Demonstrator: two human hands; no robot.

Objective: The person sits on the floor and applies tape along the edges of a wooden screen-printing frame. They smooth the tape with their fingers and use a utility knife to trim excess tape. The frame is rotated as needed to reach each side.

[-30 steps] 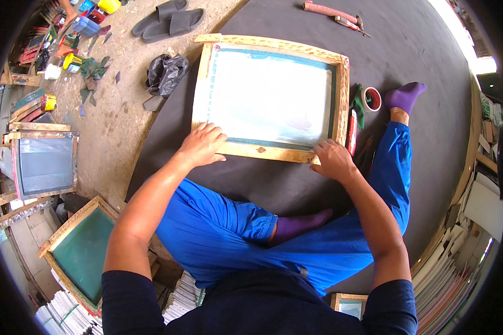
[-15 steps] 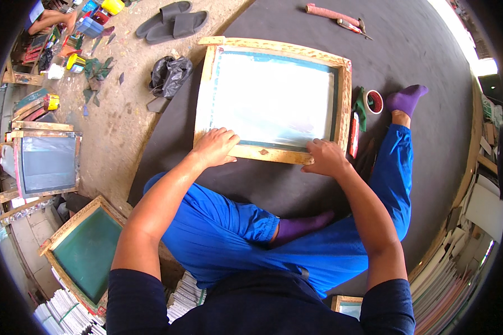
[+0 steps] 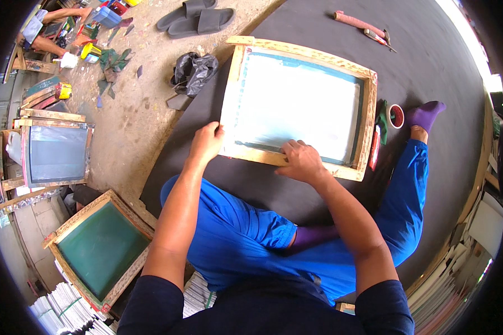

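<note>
A wooden silk-screen frame point(image 3: 368, 120) with a pale, brightly lit mesh and blue-green margins lies in front of me on a dark grey surface. My left hand point(image 3: 207, 143) is closed around its near left corner. On the near rail, about midway along, my right hand point(image 3: 302, 161) curls its fingers over the inner edge, the thumb on the near side. The undersides of both grips are hidden.
Right of the frame lie a tape roll point(image 3: 395, 116), a green cloth point(image 3: 382, 114) and a red-and-white tool point(image 3: 374, 146). A hammer point(image 3: 360, 24) lies beyond. Leftward are a black plastic bag point(image 3: 198, 75), sandals point(image 3: 201, 22), a green-mesh screen point(image 3: 103, 248) and another person's arm point(image 3: 64, 15).
My left hand has gone from the near rail to the near left corner. The right hand has slid leftward along the near rail. The whole view has shifted, moving the scene rightward.
</note>
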